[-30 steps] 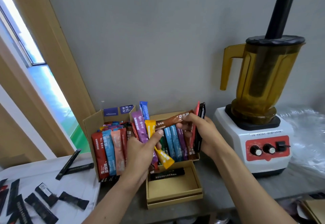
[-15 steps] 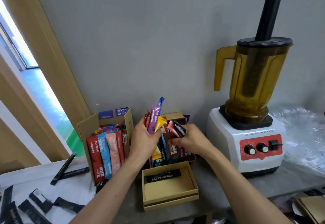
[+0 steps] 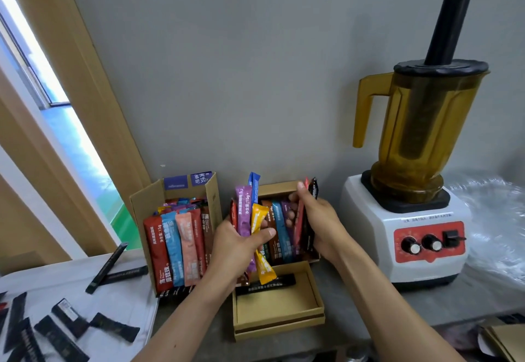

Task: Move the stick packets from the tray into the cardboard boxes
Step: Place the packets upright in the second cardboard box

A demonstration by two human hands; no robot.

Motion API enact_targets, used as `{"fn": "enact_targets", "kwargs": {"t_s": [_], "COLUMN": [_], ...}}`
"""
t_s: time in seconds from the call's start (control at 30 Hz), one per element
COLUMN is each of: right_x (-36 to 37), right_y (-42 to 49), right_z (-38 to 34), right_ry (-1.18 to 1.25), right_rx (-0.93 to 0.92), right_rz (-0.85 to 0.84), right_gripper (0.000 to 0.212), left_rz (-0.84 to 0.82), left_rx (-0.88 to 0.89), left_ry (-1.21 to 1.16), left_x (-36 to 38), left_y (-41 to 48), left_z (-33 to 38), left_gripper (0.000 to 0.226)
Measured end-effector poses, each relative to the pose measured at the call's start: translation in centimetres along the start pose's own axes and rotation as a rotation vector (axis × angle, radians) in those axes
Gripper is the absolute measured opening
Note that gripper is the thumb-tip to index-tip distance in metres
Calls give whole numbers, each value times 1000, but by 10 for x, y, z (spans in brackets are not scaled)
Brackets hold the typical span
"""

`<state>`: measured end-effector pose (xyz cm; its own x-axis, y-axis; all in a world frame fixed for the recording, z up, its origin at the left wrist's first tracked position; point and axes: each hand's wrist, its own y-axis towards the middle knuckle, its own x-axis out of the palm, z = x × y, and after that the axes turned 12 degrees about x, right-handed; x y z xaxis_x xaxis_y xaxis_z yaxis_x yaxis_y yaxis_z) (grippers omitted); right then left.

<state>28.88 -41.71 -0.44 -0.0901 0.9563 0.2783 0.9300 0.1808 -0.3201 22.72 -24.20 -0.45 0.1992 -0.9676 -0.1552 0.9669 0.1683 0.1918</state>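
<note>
My left hand [image 3: 241, 245] grips a bunch of stick packets, with purple [image 3: 243, 211], yellow [image 3: 259, 219] and blue [image 3: 253, 188] ones sticking up. My right hand [image 3: 315, 219] pinches a red and a black packet [image 3: 312, 191] upright at the right side of the middle cardboard box [image 3: 279, 187], which holds standing packets. The left cardboard box [image 3: 147, 200] is packed with red, blue and pink packets [image 3: 173, 242]. Several black packets [image 3: 59, 339] lie on the white tray [image 3: 130, 316] at lower left.
A shallow cardboard box [image 3: 279, 322] in front holds one black packet [image 3: 267, 283]. A blender with an amber jug [image 3: 420, 140] stands to the right, clear plastic wrap [image 3: 494, 219] beyond it. A window and wooden frame are at the left.
My right hand has lifted the red and black packets from low in the middle box to upright at its right side. My left hand keeps holding its bunch.
</note>
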Motion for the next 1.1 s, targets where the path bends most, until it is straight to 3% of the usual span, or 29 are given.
{"fn": "enact_targets", "kwargs": {"t_s": [0.33,0.43,0.57,0.8,0.97,1.1], "right_x": [0,0,6,14,8,4], "right_y": [-13,-14,-13,-15,-20,-17], "right_z": [-8,-7,-6,-8,-13,-12], "right_ry": [-120,-96,-103,-51,-62,-90], "right_rx": [-106,-158,-231,-175,-157,-157], "right_rz": [-106,-82,35,44,-42,33], "right_gripper": [43,43,24,18,23,36], "left_rz": [-84,-60,-106,-154,-82,-68], "left_rx": [-45,-59,39,153,90,-26], "left_ry": [-93,-127,-68,155,140,128], "left_x": [7,5,7,7,4,-2], "left_y": [-10,-11,-15,-14,-13,-9], "left_z": [8,7,13,15,6,2], "left_gripper": [24,26,29,62,39,32]}}
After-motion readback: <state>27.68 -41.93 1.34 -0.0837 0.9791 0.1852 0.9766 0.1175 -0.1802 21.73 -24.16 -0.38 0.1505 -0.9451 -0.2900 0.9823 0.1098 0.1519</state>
